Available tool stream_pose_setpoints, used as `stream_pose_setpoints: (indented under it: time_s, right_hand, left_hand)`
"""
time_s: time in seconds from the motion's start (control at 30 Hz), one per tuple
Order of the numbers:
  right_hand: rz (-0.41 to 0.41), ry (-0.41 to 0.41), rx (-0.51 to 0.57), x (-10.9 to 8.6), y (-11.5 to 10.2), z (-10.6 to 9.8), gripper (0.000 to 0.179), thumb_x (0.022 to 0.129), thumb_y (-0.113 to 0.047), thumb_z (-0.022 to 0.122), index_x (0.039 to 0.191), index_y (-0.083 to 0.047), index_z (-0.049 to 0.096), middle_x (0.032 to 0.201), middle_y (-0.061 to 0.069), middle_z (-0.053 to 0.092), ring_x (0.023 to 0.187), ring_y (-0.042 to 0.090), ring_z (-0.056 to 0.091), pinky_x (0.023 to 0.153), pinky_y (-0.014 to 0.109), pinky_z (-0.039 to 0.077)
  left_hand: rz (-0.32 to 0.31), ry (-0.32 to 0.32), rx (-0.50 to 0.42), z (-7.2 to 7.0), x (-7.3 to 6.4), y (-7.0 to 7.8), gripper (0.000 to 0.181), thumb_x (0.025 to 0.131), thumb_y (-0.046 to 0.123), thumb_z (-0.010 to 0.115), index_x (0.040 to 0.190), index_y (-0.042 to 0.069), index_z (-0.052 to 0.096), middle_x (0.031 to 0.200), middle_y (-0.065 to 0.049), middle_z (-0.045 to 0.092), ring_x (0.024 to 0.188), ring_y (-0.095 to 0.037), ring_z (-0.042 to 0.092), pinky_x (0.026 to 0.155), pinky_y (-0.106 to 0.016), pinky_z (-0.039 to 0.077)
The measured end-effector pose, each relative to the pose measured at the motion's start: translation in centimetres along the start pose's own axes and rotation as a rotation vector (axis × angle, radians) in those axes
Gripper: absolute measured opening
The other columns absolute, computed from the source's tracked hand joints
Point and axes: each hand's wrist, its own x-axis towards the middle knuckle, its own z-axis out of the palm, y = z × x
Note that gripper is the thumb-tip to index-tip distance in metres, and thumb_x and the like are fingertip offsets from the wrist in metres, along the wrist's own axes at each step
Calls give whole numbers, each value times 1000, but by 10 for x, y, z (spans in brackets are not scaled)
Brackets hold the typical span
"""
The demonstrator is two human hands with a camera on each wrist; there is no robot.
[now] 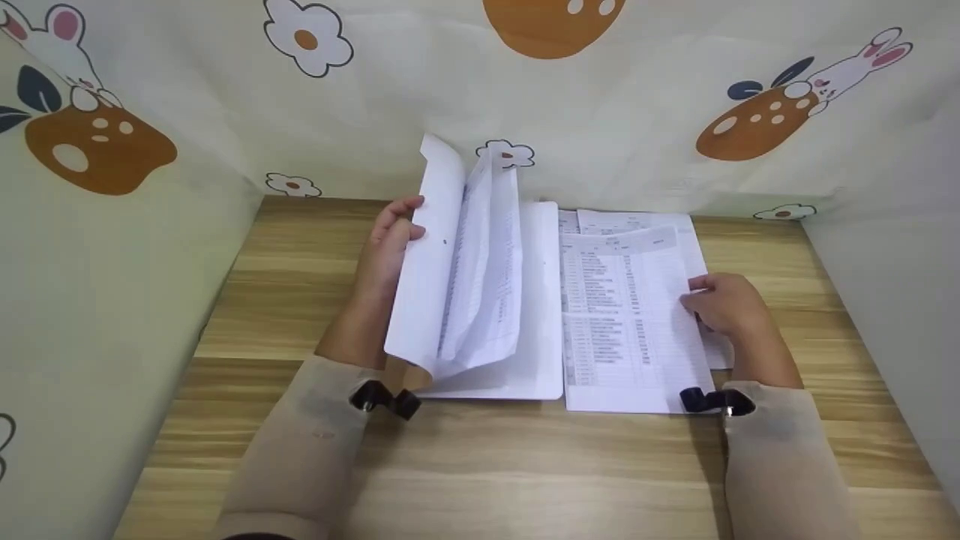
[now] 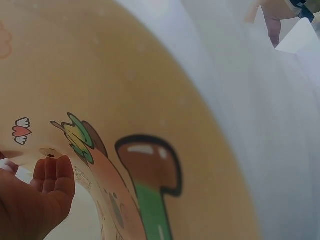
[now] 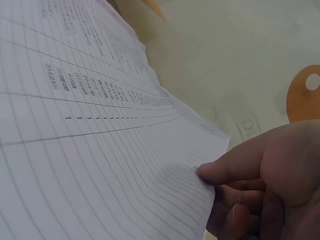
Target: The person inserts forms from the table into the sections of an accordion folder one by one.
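Observation:
A folder (image 1: 541, 315) lies spread on the table, white inside, its cover tan with cartoon prints on the outer side (image 2: 165, 100). My left hand (image 1: 381, 251) holds the raised left cover by its outer edge, fingertips at the rim. The cover bows inward, and loose printed sheets (image 1: 491, 285) stand half upright inside it. To the right, my right hand (image 1: 731, 307) pinches the right edge of a printed table sheet (image 1: 630, 315) between thumb and fingers. That sheet bends upward near the thumb in the right wrist view. Further papers (image 1: 694, 247) lie beneath it.
The wooden table (image 1: 525, 472) extends in front of the papers and to both sides. A cream cloth wall (image 1: 390, 105) with cartoon flowers, rabbits and orange fruit rises close behind the folder. Pale walls stand at left and right. Black straps (image 1: 386, 397) sit on both wrists.

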Motion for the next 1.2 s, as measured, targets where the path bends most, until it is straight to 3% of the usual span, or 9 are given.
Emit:
stream_pose_setpoints:
  time_s: [0.17,0.3,0.43,0.57,0.7,0.93,1.2]
  right_hand:
    - [15,1,-12,2,1,1,56,100,-25,62,148,3,58,132,26,68,102,29,66,73,27,52]
    - [7,15,61,2,3,1,55,101,-26,61,149,1,57,136,26,66,105,28,66,76,27,53]
    - [-1,34,197,1,2,-1,53,103,-25,61,150,-1,57,128,20,68,96,21,66,75,27,56]
    - [3,46,349,-1,0,-5,52,103,-24,64,150,-4,56,100,1,71,80,11,63,72,25,57]
    - [11,57,522,-4,-1,-10,44,103,-24,66,144,-9,59,88,-12,67,72,6,59,68,22,55]
    - [-11,17,846,-10,-4,-18,20,101,-13,71,121,-13,67,85,-8,69,66,7,56,61,21,51]
    - [-44,-20,1044,-19,-9,-24,15,98,-11,77,111,-13,72,90,-4,74,71,7,61,59,19,51]
  left_hand:
    - [4,2,6,0,0,0,37,95,8,50,128,18,65,150,-4,52,116,-20,57,87,-26,52]
    - [6,3,8,-1,0,1,37,96,8,50,129,17,65,154,-5,51,119,-21,56,89,-26,51]
    - [4,-9,9,-4,0,3,37,97,9,50,131,18,64,158,-5,50,122,-20,55,92,-27,51]
    - [5,-18,7,-8,1,6,38,98,10,50,132,19,63,155,-5,51,120,-20,57,91,-27,53]
    - [11,-23,-7,-13,2,9,38,98,9,50,132,19,63,154,-4,50,120,-20,57,91,-27,53]
    - [14,-30,5,-17,4,8,38,98,10,48,132,19,62,151,-6,49,121,-21,56,93,-28,52]
    - [3,-25,9,-17,5,11,38,98,8,47,131,18,62,163,-5,43,126,-21,52,97,-27,49]
